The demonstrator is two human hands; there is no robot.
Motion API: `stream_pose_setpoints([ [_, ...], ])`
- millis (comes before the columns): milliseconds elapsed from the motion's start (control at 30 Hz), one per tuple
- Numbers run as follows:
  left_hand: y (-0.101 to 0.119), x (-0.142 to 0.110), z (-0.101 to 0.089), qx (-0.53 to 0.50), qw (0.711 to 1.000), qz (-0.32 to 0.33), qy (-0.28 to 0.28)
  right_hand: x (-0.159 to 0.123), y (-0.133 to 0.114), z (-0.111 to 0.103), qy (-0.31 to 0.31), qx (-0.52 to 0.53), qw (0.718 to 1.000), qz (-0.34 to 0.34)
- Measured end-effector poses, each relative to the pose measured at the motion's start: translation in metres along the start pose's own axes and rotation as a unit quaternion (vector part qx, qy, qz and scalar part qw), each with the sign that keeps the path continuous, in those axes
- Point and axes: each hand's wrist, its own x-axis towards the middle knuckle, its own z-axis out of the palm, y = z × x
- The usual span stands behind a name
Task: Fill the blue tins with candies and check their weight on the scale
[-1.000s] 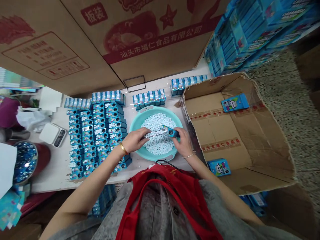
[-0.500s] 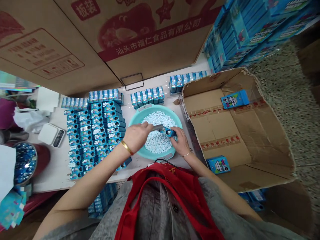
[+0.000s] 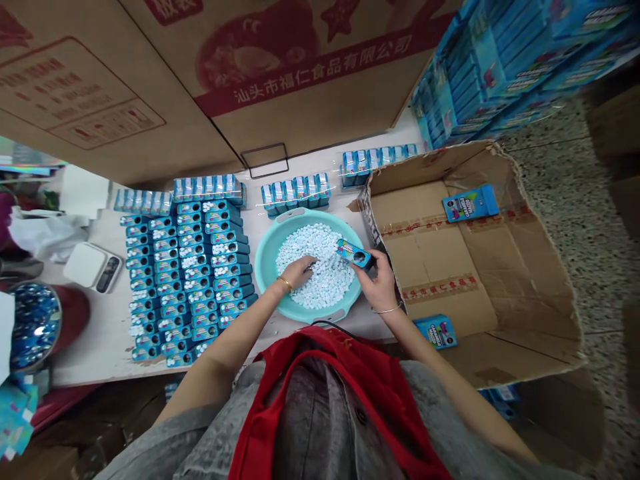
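A turquoise basin (image 3: 269, 283) holds a heap of small pale blue candies (image 3: 323, 290). My left hand (image 3: 299, 272) is down in the candies, its fingers curled round a slim metal scoop, mostly hidden by the hand and the heap. At the basin's right side my right hand (image 3: 379, 283) grips a small blue candy box (image 3: 354, 255) by its near end. The box is tilted over the candies, and a dark round hole shows in it. To the left stand rows of similar small boxes (image 3: 193, 280), several with white candies showing on top.
An open cardboard carton (image 3: 430, 247) with two blue packs stands at the right. Wrapped box packs (image 3: 296, 193) line the back, before a large carton (image 3: 320, 113). A white scale (image 3: 93, 267) and a red bucket (image 3: 70, 320) are at the left.
My left hand has moved down and left with the scoop, away from the box into the candies. My right hand and the candy box have shifted slightly right.
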Motion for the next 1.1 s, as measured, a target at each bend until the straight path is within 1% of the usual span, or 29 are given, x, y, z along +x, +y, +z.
stream_pose_setpoints([
  [33, 0.000, -0.004, -0.004, -0.013, 1.000, 0.009, 0.000, 0.000, 0.000, 0.000, -0.001, 0.001, 1.000, 0.000],
  [100, 0.000, -0.017, -0.019, -0.029, 0.999, 0.024, 0.002, 0.000, 0.001, 0.000, -0.002, -0.001, 1.000, -0.002],
  [200, 0.007, -0.043, -0.052, -0.047, 0.996, 0.066, 0.021, -0.002, 0.002, 0.001, -0.011, -0.017, 1.000, -0.014],
  [300, 0.027, -0.065, -0.088, -0.031, 0.994, 0.104, 0.035, -0.004, 0.002, 0.007, -0.034, -0.037, 0.997, -0.050],
  [333, 0.037, -0.069, -0.098, -0.005, 0.994, 0.102, 0.032, -0.005, 0.002, 0.010, -0.042, -0.040, 0.996, -0.064],
  [400, 0.062, -0.073, -0.114, 0.079, 0.993, 0.083, 0.012, -0.007, 0.000, 0.015, -0.061, -0.041, 0.994, -0.086],
  [467, 0.090, -0.071, -0.123, 0.190, 0.980, 0.052, -0.023, -0.010, -0.003, 0.021, -0.079, -0.039, 0.991, -0.103],
  [533, 0.118, -0.070, -0.126, 0.284, 0.957, 0.022, -0.046, -0.012, -0.005, 0.024, -0.085, -0.036, 0.989, -0.114],
  [633, 0.153, -0.073, -0.127, 0.350, 0.936, 0.017, -0.038, -0.015, -0.006, 0.027, -0.079, -0.029, 0.989, -0.120],
  [700, 0.161, -0.078, -0.129, 0.362, 0.931, 0.029, -0.021, -0.016, -0.004, 0.027, -0.077, -0.023, 0.990, -0.116],
  [733, 0.159, -0.079, -0.131, 0.365, 0.931, 0.031, -0.011, -0.016, -0.003, 0.026, -0.076, -0.020, 0.991, -0.111],
  [767, 0.151, -0.080, -0.132, 0.365, 0.931, 0.025, 0.001, -0.016, -0.001, 0.025, -0.073, -0.017, 0.992, -0.105],
  [800, 0.139, -0.079, -0.132, 0.362, 0.932, 0.013, 0.014, -0.016, 0.000, 0.024, -0.069, -0.012, 0.993, -0.096],
  [867, 0.106, -0.072, -0.126, 0.331, 0.943, -0.029, 0.025, -0.016, 0.003, 0.020, -0.059, -0.002, 0.995, -0.076],
  [900, 0.087, -0.067, -0.119, 0.309, 0.950, -0.053, 0.020, -0.016, 0.003, 0.018, -0.054, 0.001, 0.996, -0.065],
  [933, 0.069, -0.061, -0.110, 0.276, 0.958, -0.078, 0.008, -0.016, 0.004, 0.016, -0.049, 0.004, 0.997, -0.056],
  [1000, 0.037, -0.049, -0.083, 0.247, 0.964, -0.098, -0.014, -0.015, 0.004, 0.012, -0.043, 0.004, 0.998, -0.043],
  [1033, 0.025, -0.044, -0.068, 0.233, 0.967, -0.097, -0.022, -0.014, 0.003, 0.011, -0.041, 0.002, 0.998, -0.039],
  [1100, 0.009, -0.036, -0.037, 0.199, 0.976, -0.080, -0.033, -0.013, 0.002, 0.008, -0.039, -0.002, 0.999, -0.034],
])
